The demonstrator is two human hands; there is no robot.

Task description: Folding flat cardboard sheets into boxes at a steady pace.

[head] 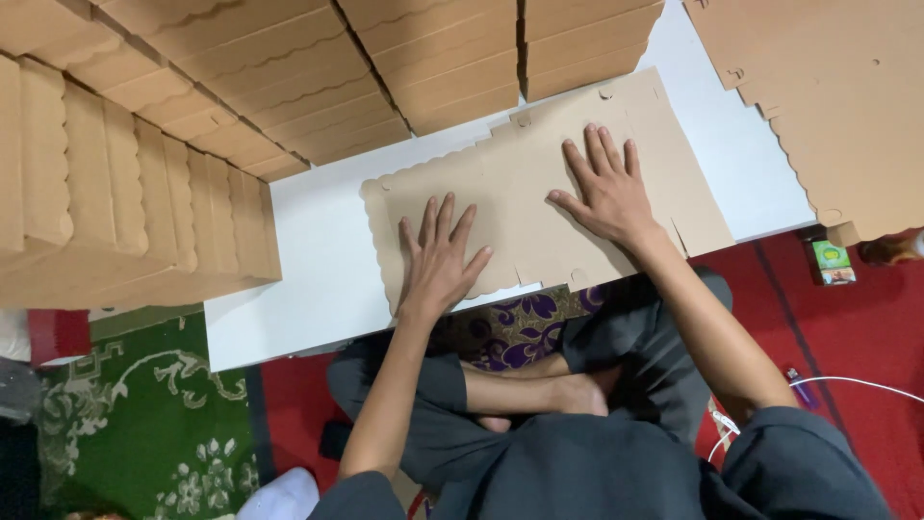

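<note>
White table (318,241) carries our flat cardboard blank (525,207), which lies near its front edge with scalloped sides. We press both palms on it, left hand (438,265) and right hand (608,193), fingers spread, each grip released and grasping nothing. Stacked folded boxes (144,173) stand far and left, more flat sheets (828,106) at right.

we're sat at a low white table (308,318), red carpet (866,327) at 4 o'clock, green patterned rug (154,414) at 8, pretty evenly lit.
</note>
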